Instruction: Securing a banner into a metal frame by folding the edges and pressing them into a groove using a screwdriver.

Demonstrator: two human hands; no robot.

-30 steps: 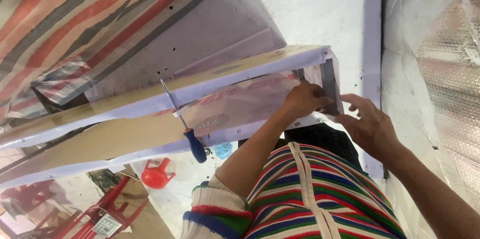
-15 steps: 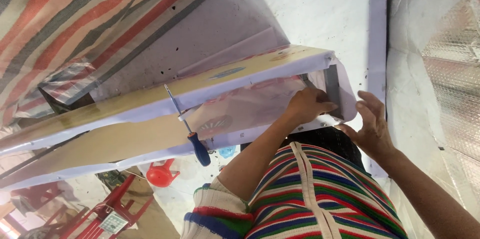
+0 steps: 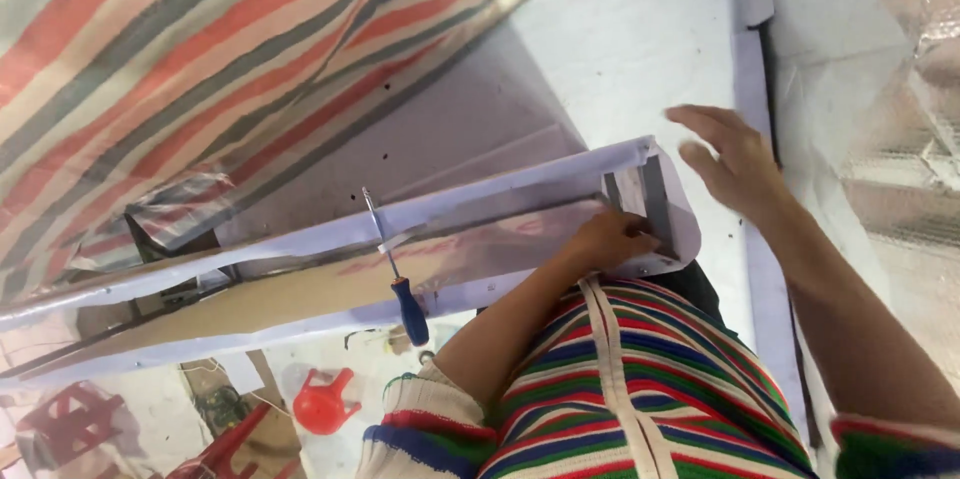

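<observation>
A long white panel (image 3: 300,284) wrapped in clear film runs from the lower left to the middle of the view. At its right end sits a grey metal strip (image 3: 657,201). My left hand (image 3: 615,239) rests inside that end with its fingers curled, pressing on the panel beside the strip. My right hand (image 3: 735,161) hovers just past the panel's end, fingers spread, holding nothing and touching nothing. A screwdriver with a blue handle (image 3: 400,284) lies across the panel, left of my left forearm.
A striped red, grey and cream tarpaulin (image 3: 200,59) covers the upper left. White sheeting (image 3: 640,29) lies behind the panel, and silver foil insulation (image 3: 900,139) is at the right. Below the panel are a red plastic stool (image 3: 325,401) and red frames (image 3: 70,419).
My right hand has come off the panel's end and moved up and to the right, opening its fingers. My left hand stays at the panel's end. The screwdriver has not moved.
</observation>
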